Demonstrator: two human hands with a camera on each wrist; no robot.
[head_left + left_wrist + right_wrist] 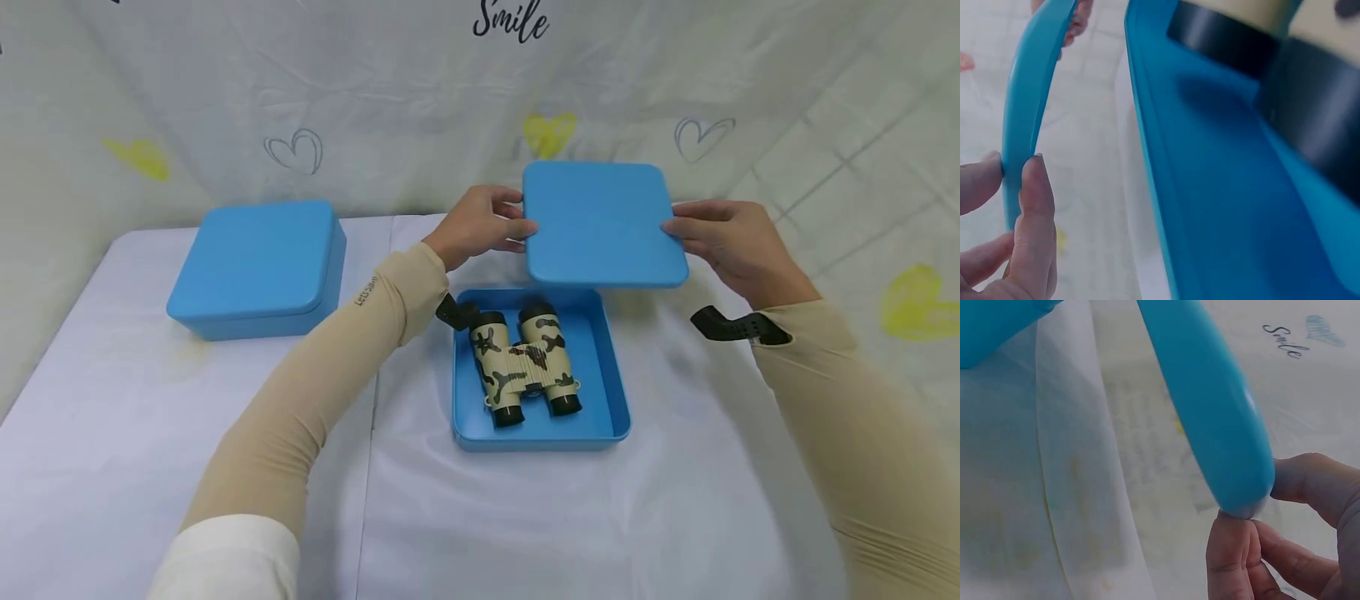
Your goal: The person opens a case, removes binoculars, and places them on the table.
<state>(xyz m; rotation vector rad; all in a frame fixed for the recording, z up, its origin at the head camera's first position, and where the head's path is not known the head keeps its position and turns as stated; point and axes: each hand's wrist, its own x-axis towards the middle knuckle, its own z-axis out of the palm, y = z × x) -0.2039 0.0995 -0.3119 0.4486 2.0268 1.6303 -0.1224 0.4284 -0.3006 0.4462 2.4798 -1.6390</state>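
Observation:
A blue box lid [606,225] is held up above the far edge of an uncovered blue box [540,439]. My left hand [483,223] pinches the lid's left edge between thumb and fingers; in the left wrist view the lid [1025,106] shows edge-on. At the lid's right edge my right hand [723,242] pinches it likewise, and the right wrist view shows thumb and fingers on the lid's end [1222,425]. Camouflage binoculars [528,358] lie inside the box, eyepieces toward the near side, slightly tilted left.
A second blue box [255,265], with its lid on, stands to the left on the white-covered table [420,533]. Behind the table hangs a pale sheet [405,92] printed with hearts and the word Smile.

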